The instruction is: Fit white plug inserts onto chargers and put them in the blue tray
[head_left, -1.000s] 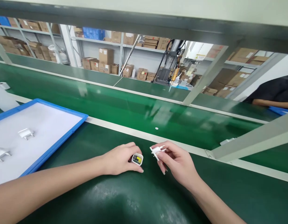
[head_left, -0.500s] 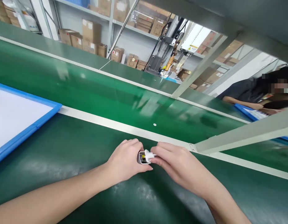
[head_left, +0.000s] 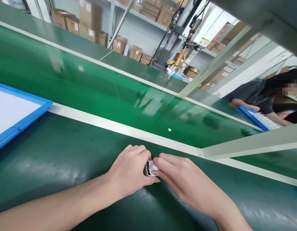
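Note:
My left hand (head_left: 131, 170) is closed around a small white housing (head_left: 147, 170) whose open end faces right; dark parts show inside it. Between the thumb and fingers of my right hand (head_left: 178, 176) is a small white plastic piece (head_left: 152, 167), pressed against that open end. Its far side is covered by my fingertips, and I cannot make out its exact kind. Both hands are just above the dark green worktop (head_left: 95, 147), close to its pale edge strip.
A blue-framed white tray (head_left: 46, 107) lies at left. Beyond the pale strip runs a green conveyor belt (head_left: 102, 102) with a small white disc (head_left: 169, 130). A slanted metal post (head_left: 254, 141) stands at right. Across the belt are a machine (head_left: 162, 57) and a co-worker (head_left: 254, 93).
The white piece in my right hand has moved closer over the housing's opening, covering more of it. My view has shifted slightly; the white disc on the belt appears farther right.

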{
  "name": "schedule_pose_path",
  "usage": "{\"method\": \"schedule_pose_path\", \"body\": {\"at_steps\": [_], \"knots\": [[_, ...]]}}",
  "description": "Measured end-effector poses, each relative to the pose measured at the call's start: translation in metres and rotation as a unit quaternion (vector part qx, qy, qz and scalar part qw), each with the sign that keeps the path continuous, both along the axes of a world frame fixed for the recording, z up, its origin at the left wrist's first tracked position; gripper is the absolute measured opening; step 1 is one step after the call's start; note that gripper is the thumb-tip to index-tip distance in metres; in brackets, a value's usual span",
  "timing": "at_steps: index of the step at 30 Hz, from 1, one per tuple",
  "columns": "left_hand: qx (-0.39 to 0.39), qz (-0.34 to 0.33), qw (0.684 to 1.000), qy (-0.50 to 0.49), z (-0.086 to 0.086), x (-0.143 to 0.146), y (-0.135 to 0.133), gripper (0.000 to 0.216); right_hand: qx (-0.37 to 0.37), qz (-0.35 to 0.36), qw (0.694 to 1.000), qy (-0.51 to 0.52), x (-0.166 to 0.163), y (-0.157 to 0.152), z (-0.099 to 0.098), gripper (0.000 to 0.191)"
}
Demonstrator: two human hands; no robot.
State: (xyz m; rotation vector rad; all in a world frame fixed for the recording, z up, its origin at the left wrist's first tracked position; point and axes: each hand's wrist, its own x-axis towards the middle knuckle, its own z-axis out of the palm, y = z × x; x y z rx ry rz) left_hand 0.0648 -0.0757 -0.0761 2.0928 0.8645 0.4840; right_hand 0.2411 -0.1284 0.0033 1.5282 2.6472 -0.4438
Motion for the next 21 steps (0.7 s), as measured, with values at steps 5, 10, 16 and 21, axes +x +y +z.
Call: {"method": "schedule_pose_path", "body": {"at_steps": [5,10,16,21], "knots": [[0.009,0.002,1.0,0.001,0.001,0.001,0.0,0.038,0.014,0.017,1.0,-0.006,-0.004,-0.001,-0.001,0.026],[0.028,-0.005,1.0,0.003,0.0,0.001,0.001,0.041,0.02,0.026,0.999,0.009,-0.003,0.002,0.0,0.025],[0.05,-0.011,0.999,-0.004,-0.003,0.002,-0.001,0.039,0.017,0.026,0.999,-0.017,-0.01,0.0,0.005,0.022],[0.058,-0.012,0.998,-0.006,-0.004,0.002,-0.002,0.04,0.032,0.031,0.998,-0.039,-0.01,-0.005,0.01,0.02]]}}
